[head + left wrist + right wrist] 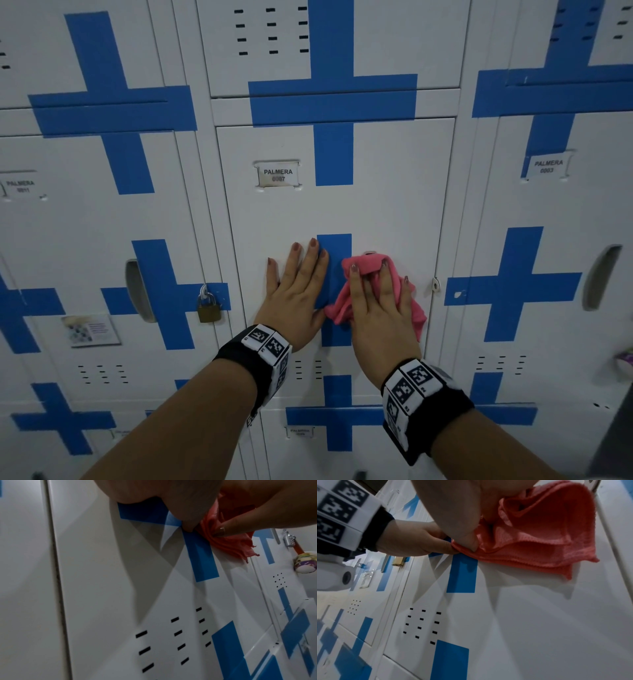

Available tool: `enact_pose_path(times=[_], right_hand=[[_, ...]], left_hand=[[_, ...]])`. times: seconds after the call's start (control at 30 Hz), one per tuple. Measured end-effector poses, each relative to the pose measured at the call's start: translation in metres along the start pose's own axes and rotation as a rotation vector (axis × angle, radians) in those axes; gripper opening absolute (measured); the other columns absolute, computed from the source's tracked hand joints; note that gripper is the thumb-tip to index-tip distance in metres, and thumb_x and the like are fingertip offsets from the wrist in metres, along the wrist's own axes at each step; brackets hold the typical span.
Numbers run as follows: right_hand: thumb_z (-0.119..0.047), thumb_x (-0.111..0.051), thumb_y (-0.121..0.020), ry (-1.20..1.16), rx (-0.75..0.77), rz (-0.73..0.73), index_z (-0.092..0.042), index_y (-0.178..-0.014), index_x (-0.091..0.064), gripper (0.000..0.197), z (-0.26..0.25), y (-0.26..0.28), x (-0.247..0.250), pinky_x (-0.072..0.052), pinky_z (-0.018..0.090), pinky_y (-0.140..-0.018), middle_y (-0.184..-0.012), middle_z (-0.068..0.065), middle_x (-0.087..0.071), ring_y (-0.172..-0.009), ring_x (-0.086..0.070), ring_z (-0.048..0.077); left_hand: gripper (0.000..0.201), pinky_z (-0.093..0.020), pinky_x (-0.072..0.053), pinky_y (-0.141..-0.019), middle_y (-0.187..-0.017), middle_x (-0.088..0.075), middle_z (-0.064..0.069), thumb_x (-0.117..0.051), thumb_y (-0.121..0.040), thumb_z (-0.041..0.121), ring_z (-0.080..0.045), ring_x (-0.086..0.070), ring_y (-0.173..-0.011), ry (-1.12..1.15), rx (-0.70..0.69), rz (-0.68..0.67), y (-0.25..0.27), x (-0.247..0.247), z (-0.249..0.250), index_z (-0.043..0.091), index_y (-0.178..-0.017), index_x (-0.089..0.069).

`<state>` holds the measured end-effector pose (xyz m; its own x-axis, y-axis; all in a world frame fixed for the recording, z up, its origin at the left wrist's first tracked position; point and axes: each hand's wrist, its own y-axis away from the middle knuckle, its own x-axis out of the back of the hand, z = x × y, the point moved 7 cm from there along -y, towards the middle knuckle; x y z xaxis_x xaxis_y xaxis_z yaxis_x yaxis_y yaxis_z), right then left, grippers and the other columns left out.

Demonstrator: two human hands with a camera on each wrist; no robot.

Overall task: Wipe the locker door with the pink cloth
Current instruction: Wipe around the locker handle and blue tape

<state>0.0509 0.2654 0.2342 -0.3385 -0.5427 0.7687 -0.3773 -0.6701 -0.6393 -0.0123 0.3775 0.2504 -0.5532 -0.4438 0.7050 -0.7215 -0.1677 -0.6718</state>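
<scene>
the right grip (378,294) is seen in the lower centre of the head view, laid flat over the pink cloth (363,265), with the cloth's top edge folded back over two fingers; the cloth is thus pressed and partly pinched against the locker door (394,205). bunched folds of the cloth spill out left and right of the palm. the left grip (297,289) lies just beside it to the left, fingers straight and spread, holding nothing, flat on the door over the blue stripe (334,245). most of the door's bare surface lies above the cloth, toward the name plate (278,174) in the upper middle, so the coming stroke is judged to run upward or sideways from there. the right grip alone carries the cloth.
</scene>
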Motion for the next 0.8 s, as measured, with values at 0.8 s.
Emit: enact_pose_path(times=[0.8], right_hand=[[-0.020, -0.077, -0.058, 0.075, 0.065, -0.015, -0.003, -0.142, -0.028, 0.100, -0.002, 0.029, -0.004, -0.028, 0.063, -0.103, -0.134, 0.019, -0.051, -0.132, -0.028, 0.036]], left_hand=[[0.110, -0.058, 0.008, -0.103, -0.154, 0.026, -0.002, -0.061, -0.078, 0.053, -0.024, 0.022, -0.141, 0.010, 0.002, 0.020, -0.001, 0.000, 0.000, 0.017, -0.147, 0.017]])
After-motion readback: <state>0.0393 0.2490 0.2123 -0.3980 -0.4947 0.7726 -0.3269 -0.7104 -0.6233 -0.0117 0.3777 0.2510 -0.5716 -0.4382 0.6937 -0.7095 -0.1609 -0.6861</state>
